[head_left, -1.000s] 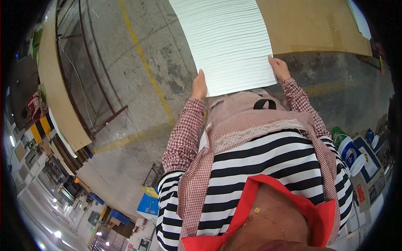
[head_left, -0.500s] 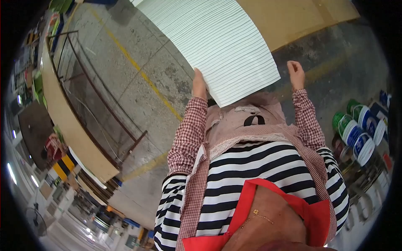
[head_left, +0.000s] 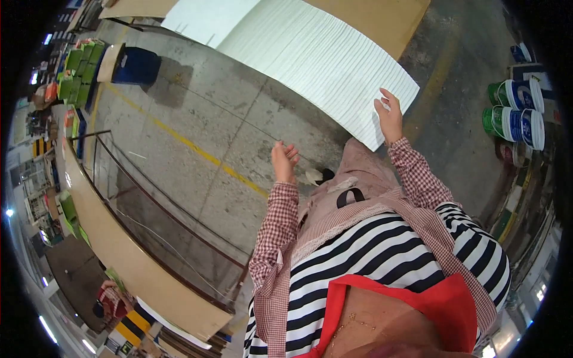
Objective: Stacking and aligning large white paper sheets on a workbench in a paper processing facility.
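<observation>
Now poising loosely parted right hand (head_left: 391, 119) over white sheets (head_left: 322, 62), floating free, half-curled left hand (head_left: 285, 162) between tan table (head_left: 119, 250) and buckets (head_left: 512, 122).

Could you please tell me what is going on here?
A person in a striped top and checked sleeves stands at a white, finely lined sheet that lies over a tan surface. The right hand is at the sheet's near end, fingers apart; whether it touches is hard to tell. The left hand is empty, loosely curled, clear of the sheet and above the concrete floor.
</observation>
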`<action>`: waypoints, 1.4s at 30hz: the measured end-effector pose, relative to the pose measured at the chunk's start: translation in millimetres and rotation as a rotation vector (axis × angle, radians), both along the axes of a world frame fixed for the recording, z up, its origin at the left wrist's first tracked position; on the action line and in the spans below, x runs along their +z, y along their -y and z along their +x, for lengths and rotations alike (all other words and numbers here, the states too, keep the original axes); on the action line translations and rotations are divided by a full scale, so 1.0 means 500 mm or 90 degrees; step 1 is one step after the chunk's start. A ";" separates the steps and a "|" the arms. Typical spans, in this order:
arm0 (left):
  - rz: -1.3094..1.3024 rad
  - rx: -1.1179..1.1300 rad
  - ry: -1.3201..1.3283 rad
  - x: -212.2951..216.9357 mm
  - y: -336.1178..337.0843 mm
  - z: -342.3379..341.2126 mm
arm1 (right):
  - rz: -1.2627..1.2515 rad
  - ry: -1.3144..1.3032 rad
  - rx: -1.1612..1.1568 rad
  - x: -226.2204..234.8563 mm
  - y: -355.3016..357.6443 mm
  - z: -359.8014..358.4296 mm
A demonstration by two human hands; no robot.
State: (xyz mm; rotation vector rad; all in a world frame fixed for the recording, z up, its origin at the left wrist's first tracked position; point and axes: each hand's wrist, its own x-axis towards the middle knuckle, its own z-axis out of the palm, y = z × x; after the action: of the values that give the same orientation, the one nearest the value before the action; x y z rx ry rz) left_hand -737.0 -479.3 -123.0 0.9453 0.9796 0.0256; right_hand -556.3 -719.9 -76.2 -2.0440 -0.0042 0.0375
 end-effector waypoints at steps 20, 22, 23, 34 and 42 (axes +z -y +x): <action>-0.084 0.093 0.050 0.071 -0.654 0.560 | 0.925 -0.756 -0.066 -0.108 -0.415 -0.075; -0.122 0.045 0.048 0.044 -0.672 0.584 | 0.980 -0.689 -0.101 -0.115 -0.430 -0.076; -0.157 0.036 0.031 0.032 -0.679 0.593 | 1.013 -0.643 -0.113 -0.119 -0.439 -0.076; -0.207 -0.104 0.135 0.001 -0.668 0.621 | 1.092 -0.396 -0.327 -0.143 -0.564 -0.013; -0.204 -0.037 0.107 -0.011 -0.667 0.628 | 0.997 -0.299 -0.399 -0.148 -0.597 0.002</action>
State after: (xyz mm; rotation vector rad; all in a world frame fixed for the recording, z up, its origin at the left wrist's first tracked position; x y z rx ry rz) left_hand -423.1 -145.7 -128.4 0.6642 0.7726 -0.0973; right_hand -555.1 -421.2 -150.0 -0.3812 0.6773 0.0851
